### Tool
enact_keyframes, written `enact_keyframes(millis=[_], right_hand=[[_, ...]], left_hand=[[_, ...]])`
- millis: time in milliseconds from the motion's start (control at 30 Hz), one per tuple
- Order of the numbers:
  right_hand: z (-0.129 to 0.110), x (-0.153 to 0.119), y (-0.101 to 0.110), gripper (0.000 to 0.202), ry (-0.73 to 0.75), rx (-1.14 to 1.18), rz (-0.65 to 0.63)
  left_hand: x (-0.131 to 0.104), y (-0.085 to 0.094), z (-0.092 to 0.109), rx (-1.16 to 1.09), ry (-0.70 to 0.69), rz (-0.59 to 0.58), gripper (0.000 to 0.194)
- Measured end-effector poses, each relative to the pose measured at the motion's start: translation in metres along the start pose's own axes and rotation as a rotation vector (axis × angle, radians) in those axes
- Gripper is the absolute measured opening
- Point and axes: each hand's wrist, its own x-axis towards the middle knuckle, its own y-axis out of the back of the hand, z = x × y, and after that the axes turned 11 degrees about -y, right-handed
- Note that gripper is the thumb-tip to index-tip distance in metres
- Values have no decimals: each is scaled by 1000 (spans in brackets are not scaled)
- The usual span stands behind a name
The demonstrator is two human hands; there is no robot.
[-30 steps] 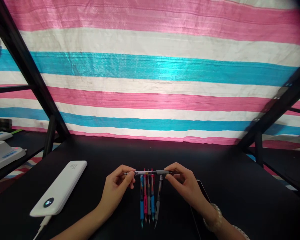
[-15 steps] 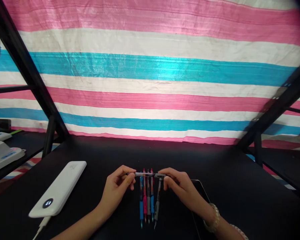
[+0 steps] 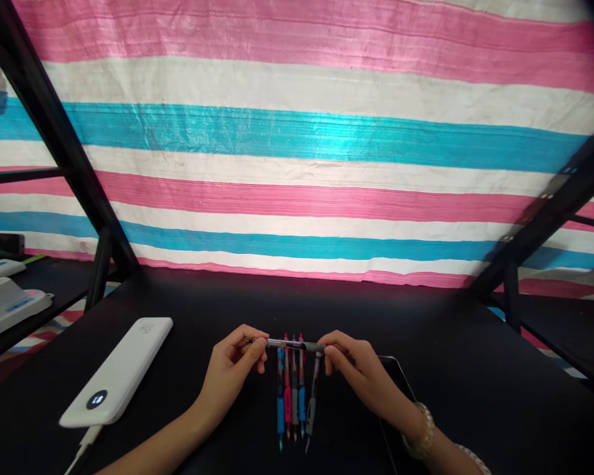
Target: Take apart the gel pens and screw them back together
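Note:
A clear-barrelled pen with a grey grip (image 3: 293, 344) is held level between my two hands. My left hand (image 3: 237, 359) pinches its left end, and my right hand (image 3: 349, 359) pinches the grey right end. Below it, several pens lie side by side on the black table, pointing toward me: a blue pen (image 3: 280, 412) at the left, a pink one (image 3: 288, 404), a grey one (image 3: 294, 409), a second blue-gripped one (image 3: 301, 404) and a slanted grey one (image 3: 311, 415). The held pen crosses over their upper ends.
A white power bank (image 3: 119, 373) with a lit display and a cable (image 3: 84, 448) lies at the left. A dark tablet-like object (image 3: 398, 376) is partly under my right forearm. Black frame bars rise at both sides before a striped sheet (image 3: 297, 198).
The held pen's grey part has turned slightly about its long axis. Both hands stay nearly in place, and the row of pens has not moved.

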Motion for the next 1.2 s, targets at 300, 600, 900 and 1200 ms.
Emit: enact_keyframes(millis=[300,600,900,1200], right_hand=[[0,0,-2,15,-4,13,19],[5,0,-2,8,-32,-5,43],[3,-1,-1,9,-41,-86,30],[-4,-3,1,41,-4,-166,-21]], left_hand=[[0,-1,0,4,-5,-20,23],[0,-1,1,-3,1,-14,24],[0,0,0,-26,10,-27,25],[-1,-1,-2,-18,4,-49,25]])
